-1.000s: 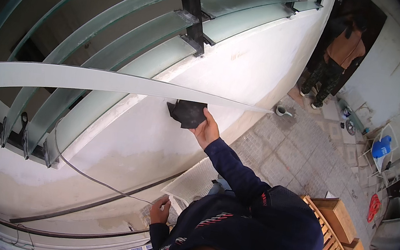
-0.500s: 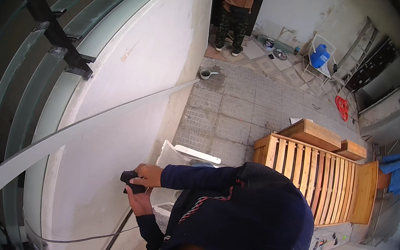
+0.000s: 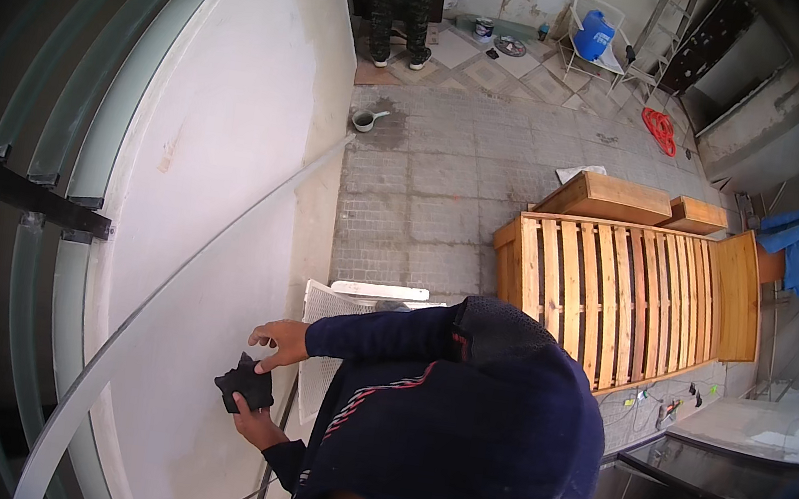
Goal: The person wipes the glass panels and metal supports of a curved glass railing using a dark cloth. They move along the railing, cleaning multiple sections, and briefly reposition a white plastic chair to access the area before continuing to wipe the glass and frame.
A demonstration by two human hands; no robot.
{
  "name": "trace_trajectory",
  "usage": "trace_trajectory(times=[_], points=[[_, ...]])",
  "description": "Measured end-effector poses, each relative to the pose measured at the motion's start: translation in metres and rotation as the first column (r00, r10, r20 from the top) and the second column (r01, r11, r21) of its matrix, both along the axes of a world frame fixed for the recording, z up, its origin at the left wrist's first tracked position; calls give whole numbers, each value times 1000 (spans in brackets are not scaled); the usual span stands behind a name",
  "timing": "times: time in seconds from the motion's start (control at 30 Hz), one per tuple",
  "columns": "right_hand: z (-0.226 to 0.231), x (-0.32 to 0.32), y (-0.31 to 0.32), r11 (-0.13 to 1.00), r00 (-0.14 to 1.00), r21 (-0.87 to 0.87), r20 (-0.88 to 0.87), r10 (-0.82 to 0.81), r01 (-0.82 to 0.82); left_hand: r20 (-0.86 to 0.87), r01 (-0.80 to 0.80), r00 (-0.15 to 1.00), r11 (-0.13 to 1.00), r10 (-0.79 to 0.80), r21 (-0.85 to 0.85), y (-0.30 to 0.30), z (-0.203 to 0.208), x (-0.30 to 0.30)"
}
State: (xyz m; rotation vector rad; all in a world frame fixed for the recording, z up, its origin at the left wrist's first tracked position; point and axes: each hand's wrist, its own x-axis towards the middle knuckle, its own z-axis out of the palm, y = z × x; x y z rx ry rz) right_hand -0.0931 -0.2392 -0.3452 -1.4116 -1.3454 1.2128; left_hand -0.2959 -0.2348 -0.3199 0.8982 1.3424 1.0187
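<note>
My left hand (image 3: 257, 425) has its fingers closed on the lower edge of a black angular object (image 3: 244, 385), palm-sized with jagged corners; I cannot make out its exact kind. Just above, my right hand (image 3: 280, 343) reaches in with its fingers apart. Its thumb tip comes right up to the object's upper corner, and whether it touches is hard to tell. Both hands are in front of the white wall (image 3: 211, 225). Navy sleeves cover my arms. A long pale strip (image 3: 219, 238) slants along the wall, passing left of the hands.
A white mesh chair (image 3: 310, 379) stands close by my right arm. A slatted wooden frame (image 3: 605, 297) lies to the right. On the paving sits a dipper (image 3: 364, 121). Another person (image 3: 397, 7) stands at the back, near a blue jug (image 3: 595, 35) on a chair. Glass louvres (image 3: 90, 148) line the left.
My right hand has loosened from the black object and spread its fingers, while the left keeps hold. The object has turned, showing a broader side. The whole view has shifted and rotated.
</note>
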Motion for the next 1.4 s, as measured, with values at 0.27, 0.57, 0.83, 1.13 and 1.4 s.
trace_trajectory(times=[0.27, 0.57, 0.83, 1.13, 1.4], points=[[-19, 10, 11, 991, 979, -41, -169, 116, -125, 11, 234, 972, 970, -235, 68, 15, 10, 34], [-12, 22, 16, 937, 934, -51, -111, 338, -345, 155, 285, 947, 958, -280, -10, 5, 7, 37], [-25, 38, 16, 885, 880, -20, 101, 464, -465, -173, -113, 974, 976, 146, 187, 7, 15, 25], [-33, 50, 25, 801, 807, -138, 20, 591, -583, 251, -642, 763, 653, 596, 401, -16, 163, -67], [-44, 38, 37, 762, 759, -26, 67, 647, -647, -222, -51, 169, 233, 960, 971, -41, 281, -129]])
